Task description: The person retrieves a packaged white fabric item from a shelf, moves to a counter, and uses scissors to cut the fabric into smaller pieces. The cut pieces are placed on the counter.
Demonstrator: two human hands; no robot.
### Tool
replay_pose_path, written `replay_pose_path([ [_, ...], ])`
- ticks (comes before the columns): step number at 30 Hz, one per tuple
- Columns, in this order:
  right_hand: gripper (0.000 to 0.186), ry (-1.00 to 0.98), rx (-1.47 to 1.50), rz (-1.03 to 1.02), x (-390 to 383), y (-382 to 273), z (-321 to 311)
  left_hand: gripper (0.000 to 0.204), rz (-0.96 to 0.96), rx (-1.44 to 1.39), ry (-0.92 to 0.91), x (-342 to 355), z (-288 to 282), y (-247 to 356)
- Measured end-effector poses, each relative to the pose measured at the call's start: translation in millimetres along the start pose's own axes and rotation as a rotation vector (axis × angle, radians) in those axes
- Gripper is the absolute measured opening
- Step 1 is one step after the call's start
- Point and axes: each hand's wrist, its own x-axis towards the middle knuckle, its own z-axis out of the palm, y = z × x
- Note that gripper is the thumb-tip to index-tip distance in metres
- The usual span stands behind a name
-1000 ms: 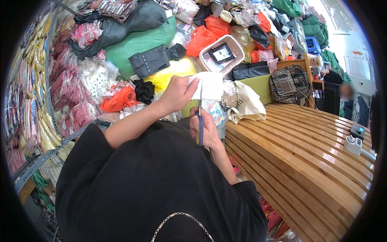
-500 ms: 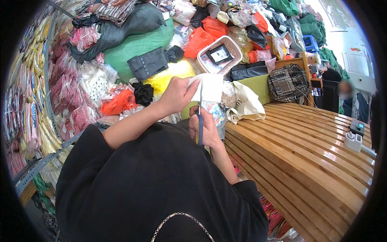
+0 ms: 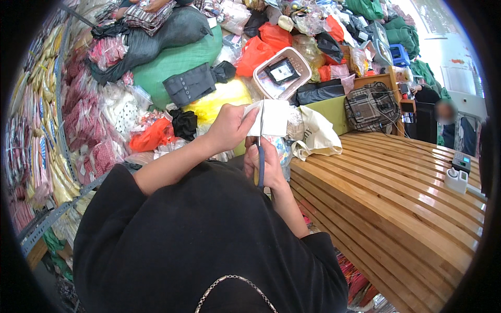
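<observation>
Between the thumb and fingers of my left hand point(image 3: 229, 125) is the left part of a white sheet point(image 3: 274, 118), paper-like, though its material is hard to tell. My right hand point(image 3: 270, 166) is wrapped round the dark blue handles of a pair of scissors point(image 3: 261, 156). The blades point away from me and lie upright across the sheet, close to my left thumb. Most of the sheet shows to the right of the blades. Some fingers of both hands are hidden.
Ahead lies a pale plastic basket point(image 3: 284, 96) with a dark packet in it. On the right is a slatted wooden bench point(image 3: 386, 182), with a cream cloth bag point(image 3: 318, 133) at its near-left end. Bagged goods point(image 3: 109, 104) pile up at the left, and another person point(image 3: 445, 112) is at far right.
The scissors and white sheet sit in nearly the same place; the blades look closer together now. The whole view has shifted very slightly.
</observation>
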Motion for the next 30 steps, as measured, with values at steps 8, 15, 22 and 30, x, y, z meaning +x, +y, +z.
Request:
replay_pose_path([
  [8,0.036,0.001,-0.071,-0.001,-1.3,-3.0,3.4,0.032,0.038,-0.030,0.106,-0.3,3.8,0.1],
  [15,0.036,0.034,-0.047,0.026,-1.2,-1.5,0.8,0.031,-0.076,-0.090,0.008,-1.1,-1.7,1.5],
  [22,0.036,0.081,-0.162,0.017,6.4,2.8,-3.1,0.027,-0.070,-0.121,-0.006,-0.5,1.3,-3.9],
  [30,0.030,0.128,-0.276,-0.015,6.1,6.7,-5.7,0.025,-0.171,-0.270,-0.087,-4.2,3.0,-10.7],
])
